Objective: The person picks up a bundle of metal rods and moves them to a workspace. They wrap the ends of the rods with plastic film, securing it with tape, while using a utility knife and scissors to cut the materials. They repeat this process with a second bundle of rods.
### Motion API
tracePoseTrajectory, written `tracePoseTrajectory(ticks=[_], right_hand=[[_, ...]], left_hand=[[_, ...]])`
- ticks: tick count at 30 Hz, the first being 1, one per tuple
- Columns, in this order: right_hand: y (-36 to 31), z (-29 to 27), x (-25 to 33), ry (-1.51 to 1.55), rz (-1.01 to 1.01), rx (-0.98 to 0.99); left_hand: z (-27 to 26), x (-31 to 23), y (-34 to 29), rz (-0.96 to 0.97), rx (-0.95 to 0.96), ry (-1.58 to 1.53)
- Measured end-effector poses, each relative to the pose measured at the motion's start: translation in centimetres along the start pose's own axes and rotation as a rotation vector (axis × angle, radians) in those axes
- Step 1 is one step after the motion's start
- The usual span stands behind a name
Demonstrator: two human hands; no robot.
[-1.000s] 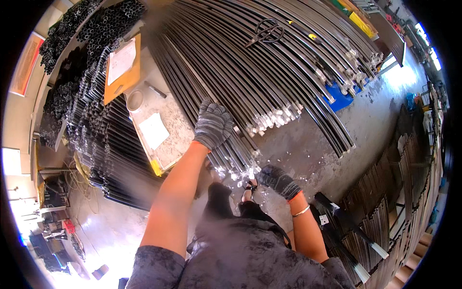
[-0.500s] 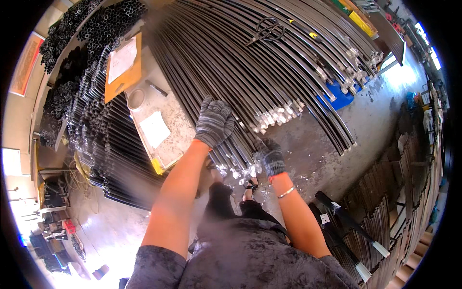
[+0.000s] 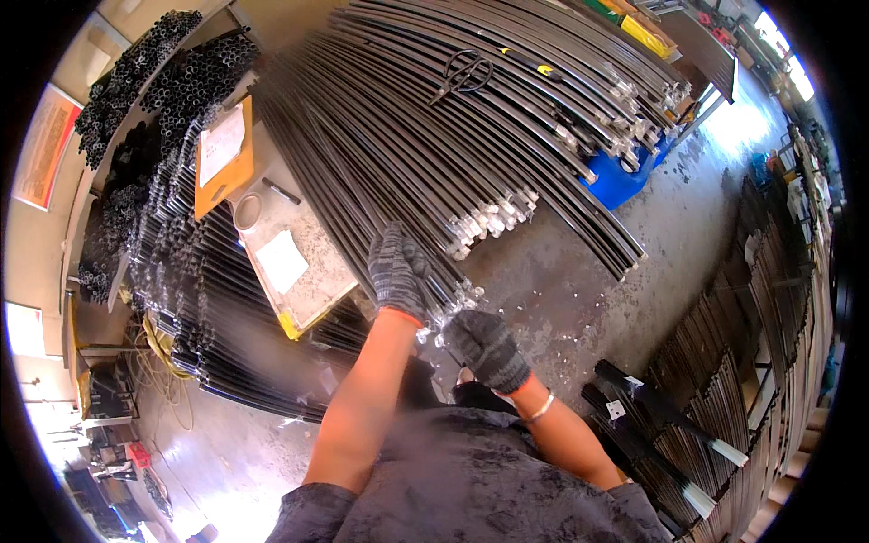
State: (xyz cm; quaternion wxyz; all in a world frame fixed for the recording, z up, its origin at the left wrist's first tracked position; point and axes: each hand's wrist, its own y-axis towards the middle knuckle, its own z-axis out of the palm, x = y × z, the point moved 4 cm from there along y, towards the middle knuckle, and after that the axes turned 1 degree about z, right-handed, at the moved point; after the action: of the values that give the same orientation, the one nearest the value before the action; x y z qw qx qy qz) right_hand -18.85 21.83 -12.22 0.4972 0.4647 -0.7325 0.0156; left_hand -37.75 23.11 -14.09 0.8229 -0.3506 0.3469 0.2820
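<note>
Long dark metal tubes [image 3: 362, 149] lie side by side, many with clear plastic [image 3: 493, 217] around their near ends. My left hand [image 3: 398, 271], in a grey striped knit glove, lies over a few tubes at the left of the row, fingers bent around them. My right hand [image 3: 489, 351], gloved alike, is closed just beyond the ends of those tubes, its fingertips at the plastic-wrapped tips [image 3: 434, 328]. What it pinches is hidden by the glove.
Black-handled scissors [image 3: 463, 74] and a yellow-and-black tool [image 3: 527, 63] rest on the tubes. At left, a worn board holds a tape roll [image 3: 247, 213], a marker [image 3: 281, 191], paper [image 3: 281, 261] and a clipboard [image 3: 226, 163]. More tubes [image 3: 715, 362] stand at right.
My right hand has moved down and left to the tube ends and closed there. My left hand has slid down toward the same ends. The whole view has shifted slightly.
</note>
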Motion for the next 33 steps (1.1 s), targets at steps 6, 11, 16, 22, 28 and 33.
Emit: tracePoseTrajectory(ticks=[6,11,16,22,28,33], right_hand=[[-3.8,-4.4,-0.1,0.005,-0.123,0.237],[-3.3,-3.7,-1.2,0.018,0.028,0.380],[3.4,-2.3,-1.3,-0.215,0.084,0.269],[9.6,4.4,-5.7,-0.767,0.140,0.148],[12.2,6.3,-5.5,-0.898,0.379,0.404],[11.6,7.0,-7.8,-0.906,0.393,0.401]], left_hand=[[2.9,0.6,-4.8,0.139,-0.018,0.123],[1.6,-1.6,-4.9,0.386,0.010,0.115],[-3.2,-5.2,-2.6,0.552,-0.082,0.472],[-5.6,-2.3,-3.4,0.526,-0.040,0.820],[-6.0,-2.4,-2.7,0.494,0.075,0.798],[-6.9,-1.5,-1.8,0.408,0.071,0.961]])
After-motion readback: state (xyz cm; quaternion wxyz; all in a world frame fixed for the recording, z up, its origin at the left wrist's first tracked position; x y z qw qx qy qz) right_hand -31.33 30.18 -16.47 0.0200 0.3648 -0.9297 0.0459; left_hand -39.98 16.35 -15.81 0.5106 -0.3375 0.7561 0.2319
